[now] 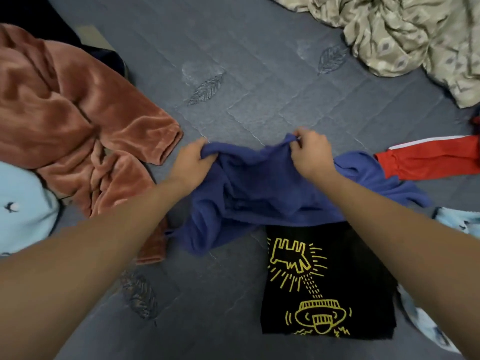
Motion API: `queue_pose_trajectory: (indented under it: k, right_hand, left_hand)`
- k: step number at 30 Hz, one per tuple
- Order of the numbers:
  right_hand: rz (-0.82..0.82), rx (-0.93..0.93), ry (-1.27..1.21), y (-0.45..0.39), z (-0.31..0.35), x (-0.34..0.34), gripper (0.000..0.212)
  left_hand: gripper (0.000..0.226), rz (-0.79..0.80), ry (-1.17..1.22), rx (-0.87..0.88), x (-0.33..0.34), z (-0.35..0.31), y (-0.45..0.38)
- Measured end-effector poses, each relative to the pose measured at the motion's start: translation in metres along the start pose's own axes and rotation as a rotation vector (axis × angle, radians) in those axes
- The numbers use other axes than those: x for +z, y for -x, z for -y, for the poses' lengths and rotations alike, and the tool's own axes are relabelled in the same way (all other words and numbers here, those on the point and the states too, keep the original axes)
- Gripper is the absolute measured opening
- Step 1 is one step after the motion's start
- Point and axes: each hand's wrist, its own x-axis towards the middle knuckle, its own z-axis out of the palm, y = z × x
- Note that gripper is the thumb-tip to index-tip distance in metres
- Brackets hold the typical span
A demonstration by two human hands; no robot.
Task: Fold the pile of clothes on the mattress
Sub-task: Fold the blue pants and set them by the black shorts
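Blue garment bunched mid-mattress, left hand gripping its edge at 9 o'clock, right hand pinching it at 12, draping onto folded black tee at 6.

Crumpled blue garment, overlapping folded black shirt

Blue garment at centre; rust velvet garment at left; black shirt with yellow line drawings, lower right; red sleeve, right; grey leaf-stitched mattress.
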Motion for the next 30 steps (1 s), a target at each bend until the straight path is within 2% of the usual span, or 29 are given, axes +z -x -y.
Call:
queue_pose_trajectory:
  k: [2,5,7,12,15,17,20,24,28,30]
  right_hand:
    - [-0.032,0.035,-0.077,-0.018,0.011,0.001,0.021]
    - [0.133,-0.023,-0.045,-0.021,0.026,0.013,0.053]
    - [0.234,-0.097,0.065,-0.012,0.033,0.025,0.062]
    - [0.319,-0.293,0.13,0.03,0.042,0.063,0.058]
    - [0.297,-0.39,0.139,0.059,0.055,0.086,0.06]
    - [0.276,-0.487,0.131,0.075,0.071,0.099,0.059]
    - [0.276,-0.581,0.09,0.086,0.097,0.115,0.055]
    - [0.282,-0.616,0.054,0.064,0.136,0.13,0.055]
    - [0.249,-0.802,0.232,0.027,0.172,0.144,0.069]
    - [0.252,-0.917,0.329,0.013,0.188,0.153,0.072]
  left_hand:
    - [0.031,-0.086,0.094,-0.059,-0.018,0.003,-0.02]
    - [0.026,-0.118,0.179,-0.149,-0.036,0.012,-0.037]
    - [0.035,-0.098,0.106,-0.174,-0.042,0.022,-0.041]
    - [0.048,-0.097,-0.187,-0.155,-0.05,0.049,-0.037]
    - [0.064,-0.078,-0.203,-0.166,-0.049,0.06,-0.024]
    - [0.06,-0.088,-0.148,-0.199,-0.046,0.071,-0.009]
    - [0.042,-0.113,-0.07,-0.228,-0.038,0.081,0.026]
    - [0.041,0.04,-0.044,-0.313,-0.019,0.097,0.068]
    - [0.051,0.14,-0.099,-0.312,-0.007,0.103,0.084]
    - [0.039,0.199,-0.112,-0.332,-0.003,0.104,0.089]
